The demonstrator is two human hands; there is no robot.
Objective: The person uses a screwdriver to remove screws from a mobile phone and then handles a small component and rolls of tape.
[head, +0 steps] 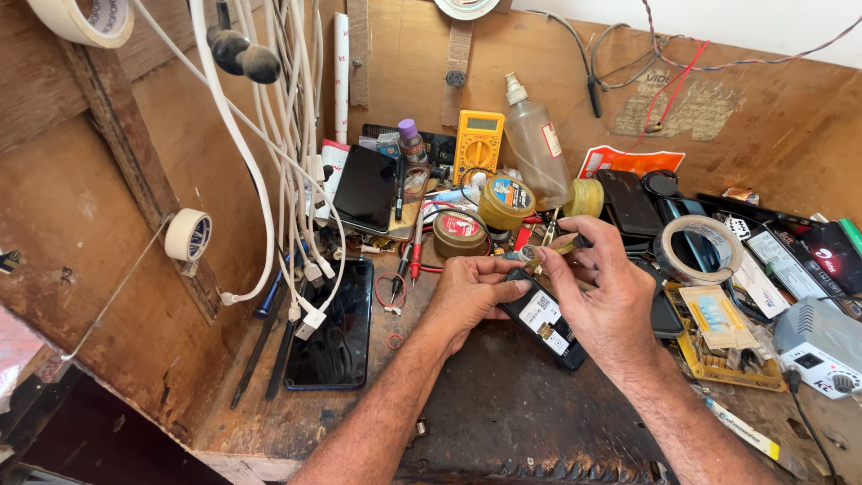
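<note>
Black phone (543, 321) under left hand (469, 295); right hand (603, 292) holding screwdriver (558, 249).

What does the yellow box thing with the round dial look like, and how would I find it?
Look at the wooden back wall of the messy workbench. Leaning against it, just left of the cloudy plastic bottle, stands a yellow meter. It is the only yellow box with a small grey screen above a round dial.
</note>
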